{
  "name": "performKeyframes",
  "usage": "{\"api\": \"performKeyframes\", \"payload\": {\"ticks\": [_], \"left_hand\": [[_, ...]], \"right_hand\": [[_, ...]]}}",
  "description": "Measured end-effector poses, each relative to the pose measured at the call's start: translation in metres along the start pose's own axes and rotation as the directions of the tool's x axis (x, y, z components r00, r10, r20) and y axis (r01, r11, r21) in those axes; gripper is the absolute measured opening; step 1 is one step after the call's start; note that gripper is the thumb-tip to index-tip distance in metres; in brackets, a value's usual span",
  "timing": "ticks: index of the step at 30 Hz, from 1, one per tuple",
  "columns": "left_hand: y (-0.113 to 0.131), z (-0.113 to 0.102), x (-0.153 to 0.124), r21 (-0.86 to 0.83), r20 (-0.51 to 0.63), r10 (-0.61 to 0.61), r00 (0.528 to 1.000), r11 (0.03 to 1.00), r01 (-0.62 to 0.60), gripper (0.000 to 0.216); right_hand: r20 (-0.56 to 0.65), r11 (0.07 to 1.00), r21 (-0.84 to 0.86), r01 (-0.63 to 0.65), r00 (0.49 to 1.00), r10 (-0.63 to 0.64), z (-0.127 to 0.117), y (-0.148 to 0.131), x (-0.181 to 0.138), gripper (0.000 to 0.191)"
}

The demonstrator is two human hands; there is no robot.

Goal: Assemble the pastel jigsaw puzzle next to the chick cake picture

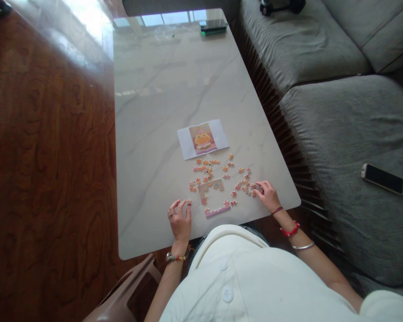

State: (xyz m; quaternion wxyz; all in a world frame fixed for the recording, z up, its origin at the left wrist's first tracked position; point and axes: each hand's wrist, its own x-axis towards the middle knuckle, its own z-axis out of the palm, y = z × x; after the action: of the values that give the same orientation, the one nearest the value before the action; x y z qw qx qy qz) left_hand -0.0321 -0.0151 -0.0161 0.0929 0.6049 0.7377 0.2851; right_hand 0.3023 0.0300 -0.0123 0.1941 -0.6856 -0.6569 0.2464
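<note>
By the near edge of the table (pixel 144 179) lies the puzzle (pixel 208 184), partly joined: top and left sides linked, bottom strip (pixel 217 211) separate, loose pieces (pixel 233 194) unplaced. Left hand (pixel 180 223) and right hand (pixel 268 197), well apart, are at pieces; grips unclear.

Left arm (pixel 164 286) and right arm (pixel 325 268) both out front, well apart from where I'm standing, left grip (pixel 181 221) kinda curled, right grip (pixel 267 197) angled inward, also bent.
</note>
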Motion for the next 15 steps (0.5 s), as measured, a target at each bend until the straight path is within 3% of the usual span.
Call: {"api": "performKeyframes", "payload": {"ticks": [9, 15], "left_hand": [[0.000, -0.004, 0.000, -0.001, -0.009, -0.032, 0.999, 0.999, 0.032, 0.025], [0.003, -0.003, 0.003, 0.000, 0.014, -0.018, 1.000, 1.000, 0.018, 0.026]], "right_hand": [[0.021, 0.996, 0.062, -0.063, 0.998, 0.062, 0.001, -0.001, 0.015, 0.015], [0.103, 0.921, 0.300, -0.248, 0.968, 0.228, -0.002, 0.004, 0.019, 0.023]]}}
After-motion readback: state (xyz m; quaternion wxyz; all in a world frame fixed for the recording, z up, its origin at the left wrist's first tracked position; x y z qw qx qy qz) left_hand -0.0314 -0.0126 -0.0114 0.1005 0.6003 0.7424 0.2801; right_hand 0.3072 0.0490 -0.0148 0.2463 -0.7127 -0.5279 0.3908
